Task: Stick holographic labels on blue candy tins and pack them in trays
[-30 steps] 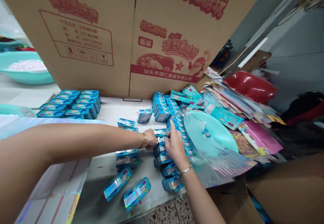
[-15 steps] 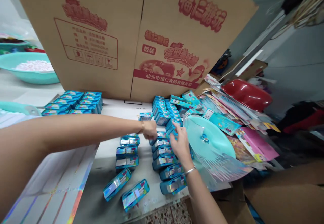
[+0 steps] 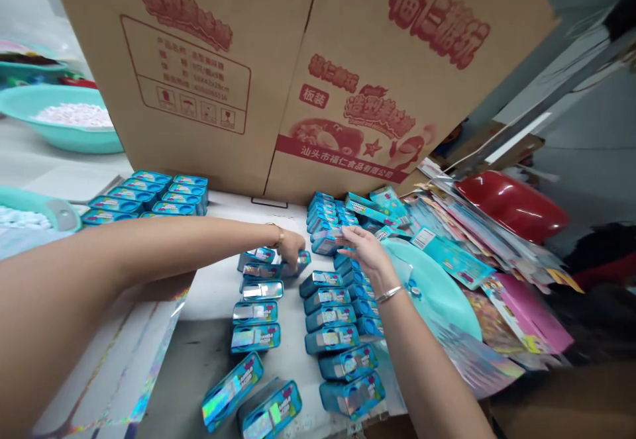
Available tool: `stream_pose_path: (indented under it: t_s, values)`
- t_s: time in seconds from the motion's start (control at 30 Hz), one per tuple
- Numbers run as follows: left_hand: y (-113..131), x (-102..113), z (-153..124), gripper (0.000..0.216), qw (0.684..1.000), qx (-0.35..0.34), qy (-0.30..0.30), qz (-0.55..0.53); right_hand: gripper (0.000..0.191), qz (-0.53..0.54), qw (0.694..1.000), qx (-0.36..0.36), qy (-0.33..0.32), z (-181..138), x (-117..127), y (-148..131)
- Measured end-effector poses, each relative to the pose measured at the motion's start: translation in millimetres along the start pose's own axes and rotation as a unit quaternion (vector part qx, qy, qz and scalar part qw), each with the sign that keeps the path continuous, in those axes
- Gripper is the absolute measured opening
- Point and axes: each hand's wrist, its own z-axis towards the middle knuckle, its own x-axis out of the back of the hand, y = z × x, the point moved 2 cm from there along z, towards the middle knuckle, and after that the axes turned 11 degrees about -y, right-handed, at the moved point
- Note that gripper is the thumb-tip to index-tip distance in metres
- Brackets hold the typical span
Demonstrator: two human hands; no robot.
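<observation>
Blue little boxes (image 3: 322, 313) lie in rows on the bench (image 3: 213, 306), and both hands have slid farther up toward the big cardboard box (image 3: 278, 61), the left hand (image 3: 291, 247) closed on one box (image 3: 301, 261) at the top of its row, the right hand (image 3: 365, 253) open, touching the pile (image 3: 322, 217) beside it, so the lining-up goes on.

Gold left bracelet (image 3: 279, 234) (right: silver bangle (image 3: 389, 293))

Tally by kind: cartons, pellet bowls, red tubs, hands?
Carton: 1
Pellet bowls: 2
Red tub: 1
Hands: 2 (left hand, right hand)
Total: 6
</observation>
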Motion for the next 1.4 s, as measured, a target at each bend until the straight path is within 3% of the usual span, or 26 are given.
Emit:
stream_pose_path:
  t_s: [0.1, 0.23, 0.37, 0.47, 0.57, 0.73, 0.9, 1.1, 1.4]
  values:
    - [0.4, 3.0, -5.5, 0.058, 0.994, -0.036, -0.065, -0.082, 0.026, 0.029, 0.999, -0.021, -0.018, 6.7, -0.5, -0.3]
    - [1.5, 29.5, -11.0, 0.076, 0.977, -0.089, -0.051, -0.185, 0.017, 0.03, 0.999, -0.035, -0.025, 7.5, -1.3, -1.1]
    - [9.4, 47.3, -8.3, 0.071, 0.957, -0.132, -0.063, -0.25, 0.014, 0.039, 0.998, -0.048, -0.024, 8.0, -0.4, -3.0]
    - [14.4, 45.2, -0.4, 0.06, 0.95, -0.11, -0.052, -0.286, 0.017, 0.045, 0.997, -0.05, -0.037, 12.5, 0.2, -2.0]
    - [15.1, 39.2, 9.0, 0.039, 0.952, -0.069, 0.002, -0.298, 0.023, -0.089, 0.996, -0.018, 0.005, 22.3, 3.1, 4.2]
    - [14.2, 35.1, 27.9, 0.021, 0.959, -0.015, 0.047, -0.279, 0.024, -0.305, 0.943, 0.018, 0.133, 45.9, 8.3, 20.4]
    - [17.1, 35.5, 48.6, 0.022, 0.966, 0.025, 0.089, -0.241, 0.019, -0.437, 0.879, 0.019, 0.19, 62.1, 9.1, 26.3]
    - [16.5, 30.4, 69.3, 0.026, 0.969, 0.045, 0.091, -0.226, 0.022, -0.502, 0.841, -0.016, 0.202, 70.7, 12.7, 35.9]
    - [13.4, 30.5, 85.6, 0.026, 0.97, 0.042, 0.097, -0.218, 0.025, -0.517, 0.832, -0.027, 0.197, 79.7, 22.0, 41.6]
